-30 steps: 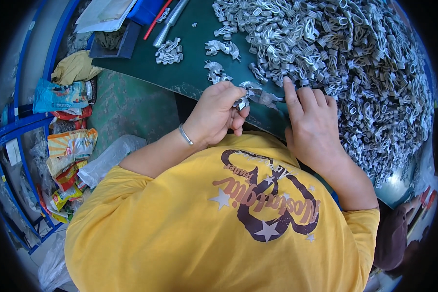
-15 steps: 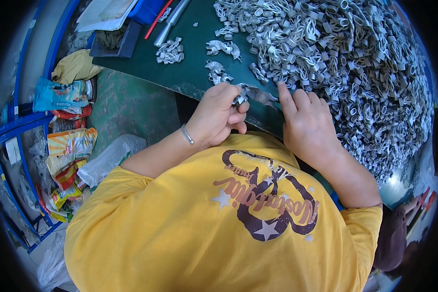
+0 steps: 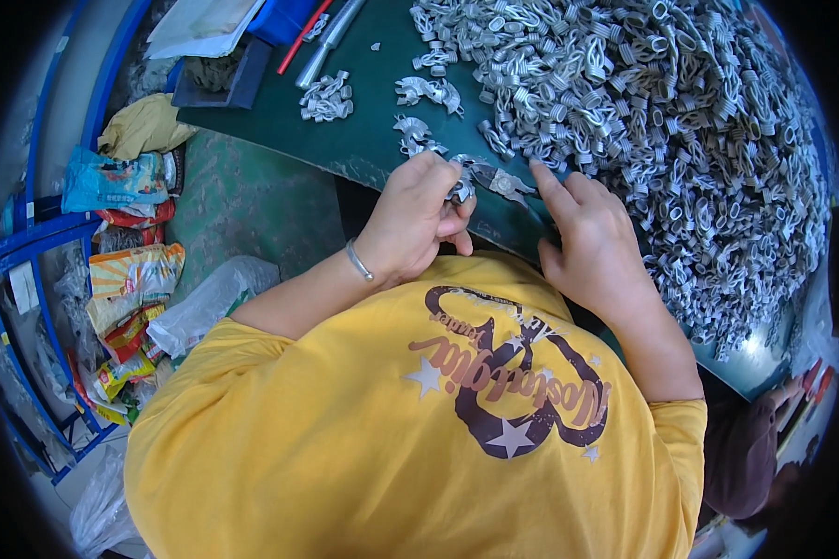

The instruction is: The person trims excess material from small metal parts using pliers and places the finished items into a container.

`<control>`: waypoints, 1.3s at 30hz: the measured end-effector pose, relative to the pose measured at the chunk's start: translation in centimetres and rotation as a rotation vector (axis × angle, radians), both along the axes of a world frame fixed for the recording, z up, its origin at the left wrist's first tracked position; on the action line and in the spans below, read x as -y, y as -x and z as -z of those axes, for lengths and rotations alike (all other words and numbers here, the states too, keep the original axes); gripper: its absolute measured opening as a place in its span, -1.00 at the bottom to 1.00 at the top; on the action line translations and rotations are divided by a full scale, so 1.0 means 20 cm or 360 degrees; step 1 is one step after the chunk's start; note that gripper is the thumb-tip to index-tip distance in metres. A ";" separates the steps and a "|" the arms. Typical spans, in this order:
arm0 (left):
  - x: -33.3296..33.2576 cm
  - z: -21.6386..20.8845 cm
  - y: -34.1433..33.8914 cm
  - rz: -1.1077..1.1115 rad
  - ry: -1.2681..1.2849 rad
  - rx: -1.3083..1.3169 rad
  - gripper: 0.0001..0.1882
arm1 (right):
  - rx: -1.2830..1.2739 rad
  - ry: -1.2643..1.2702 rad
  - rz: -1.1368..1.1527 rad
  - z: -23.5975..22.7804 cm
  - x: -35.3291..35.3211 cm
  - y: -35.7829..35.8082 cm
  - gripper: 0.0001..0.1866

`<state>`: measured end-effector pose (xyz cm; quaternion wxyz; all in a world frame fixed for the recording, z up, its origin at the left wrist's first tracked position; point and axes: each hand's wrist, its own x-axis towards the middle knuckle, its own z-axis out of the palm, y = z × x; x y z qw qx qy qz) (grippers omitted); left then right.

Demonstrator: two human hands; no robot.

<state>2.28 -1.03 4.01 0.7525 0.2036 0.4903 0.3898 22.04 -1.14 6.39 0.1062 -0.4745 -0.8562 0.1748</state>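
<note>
My left hand (image 3: 408, 216) is closed around a small shiny metal piece (image 3: 460, 189), pinched between thumb and fingers at the table's front edge. Just right of it, on the green tabletop, lies a flat grey metal piece with a pointed end (image 3: 505, 184); its kind is hard to make out. My right hand (image 3: 595, 233) is beside the big heap of grey looped metal castings (image 3: 625, 102). Its index finger is stretched toward the heap's near edge and its thumb stands apart; I see nothing held in it.
Curved metal pieces (image 3: 429, 91) and a small cluster of castings (image 3: 326, 97) lie farther back on the green table (image 3: 382, 130). A red stick (image 3: 304, 42), a grey metal tool (image 3: 328, 45) and a dark bin (image 3: 219, 79) are at back left. Blue shelving (image 3: 42, 228) stands left.
The thumb of my right hand has come apart from the fingers, and that forearm has shifted slightly left. My left hand stays nearly in place with the metal piece.
</note>
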 end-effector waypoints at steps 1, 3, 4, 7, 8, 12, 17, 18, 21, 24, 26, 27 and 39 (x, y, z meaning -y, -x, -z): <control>-0.01 0.01 0.00 0.0021 -0.0021 -0.0006 -0.86 | 0.0020 -0.0033 0.0021 0.00 -0.01 0.00 -0.38; -0.01 0.01 0.00 -0.0037 -0.0060 -0.0018 -0.86 | -0.0054 0.0029 0.0002 -0.02 -0.02 -0.03 -0.38; -0.01 0.01 0.00 -0.0092 -0.0090 -0.0025 -0.85 | -0.0123 0.0102 -0.0015 -0.04 -0.02 -0.05 -0.38; -0.02 0.01 0.04 -0.0007 -0.0245 -0.0093 -0.84 | -0.0615 0.0388 0.0163 -0.06 -0.03 -0.08 -0.45; -0.03 -0.02 0.04 0.0054 -0.0264 -0.0168 -0.80 | -0.0866 0.0448 0.0253 -0.03 -0.03 -0.07 -0.46; -0.01 -0.09 0.03 0.0343 -0.0354 -0.0249 -0.76 | -0.1313 0.0451 0.0264 0.00 -0.06 0.01 -0.44; 0.00 -0.11 0.03 0.0478 -0.0522 -0.0338 -0.77 | -0.1713 0.0923 0.0291 0.04 -0.06 0.05 -0.51; 0.00 -0.11 0.03 0.0473 -0.0564 -0.0395 -0.77 | -0.1752 0.0989 0.0284 0.04 -0.07 0.04 -0.53; 0.01 -0.10 0.03 0.0520 -0.0699 -0.0455 -0.76 | -0.1826 0.1067 0.0240 0.07 -0.07 0.03 -0.55; 0.03 -0.09 0.02 0.0552 -0.0865 -0.0616 -0.76 | -0.1827 0.1142 0.0313 0.08 -0.05 0.04 -0.56; 0.03 -0.09 0.02 0.0553 -0.0896 -0.0662 -0.77 | -0.1819 0.1063 0.0319 0.08 -0.04 0.05 -0.58; 0.03 -0.09 0.02 0.0555 -0.0932 -0.0710 -0.77 | -0.1817 0.1067 0.0322 0.08 -0.04 0.05 -0.58; -0.05 -0.05 0.23 0.0236 -0.1200 -0.0764 -0.80 | -0.2396 0.0936 0.0627 0.00 -0.05 -0.14 -0.55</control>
